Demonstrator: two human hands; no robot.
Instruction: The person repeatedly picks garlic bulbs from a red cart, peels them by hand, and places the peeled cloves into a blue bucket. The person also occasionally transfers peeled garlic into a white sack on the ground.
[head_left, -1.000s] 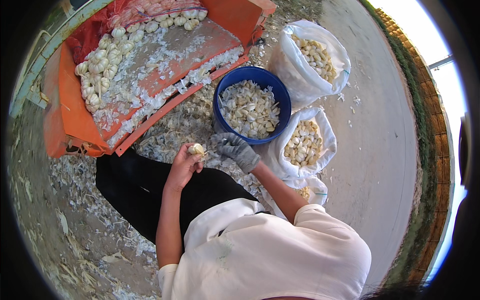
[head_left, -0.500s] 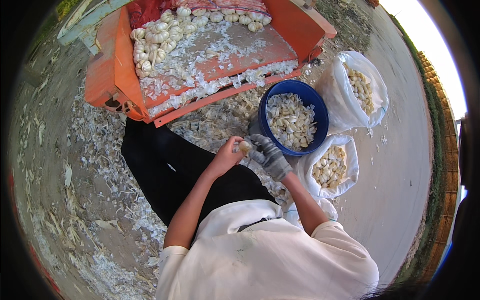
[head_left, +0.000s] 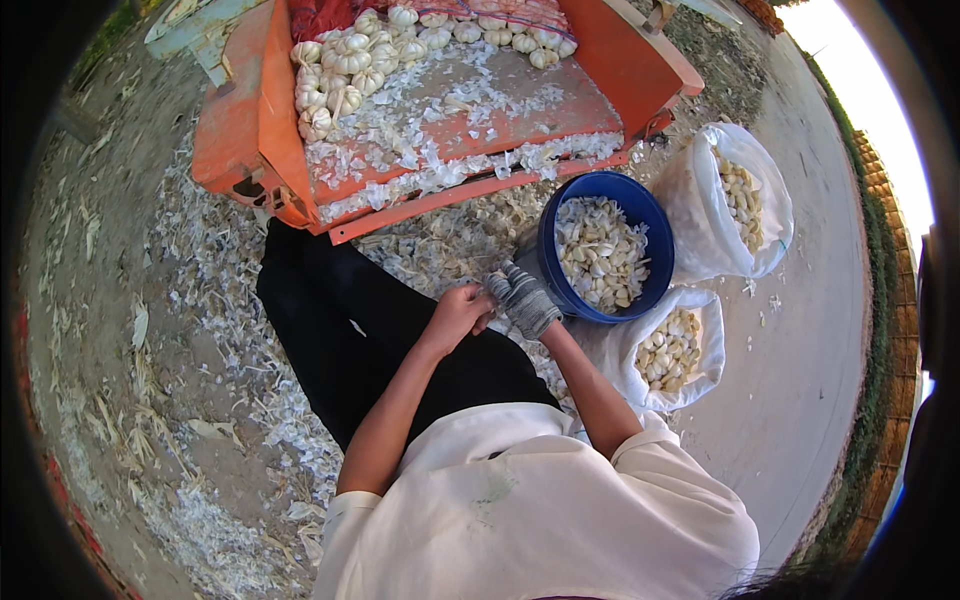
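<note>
Over my lap, my bare left hand (head_left: 458, 318) has its fingers curled in and meets my right hand at the fingertips. A grey striped glove covers my right hand (head_left: 528, 302), whose fingers are bent and pressed together. Whatever lies between the two hands is hidden by the fingers. Right beside the gloved hand stands a blue bucket (head_left: 660, 255) partly filled with loose garlic cloves (head_left: 603, 255) and bits of skin. Whole garlic bulbs (head_left: 350, 55) are heaped at the back and left of an orange metal tray (head_left: 590, 108) in front of me.
Two white sacks of cloves, a larger one (head_left: 690, 225) and a smaller one (head_left: 620, 360), stand to the right of the bucket. Red netting (head_left: 335, 18) lies behind the bulbs. Papery garlic skins (head_left: 205, 530) litter the ground. A pale paved strip (head_left: 800, 330) runs along the right.
The pale garlic bulb that showed between my hands is now out of sight. Both hands have drawn closer together and sit slightly lower. The whole scene has shifted right with the head view.
</note>
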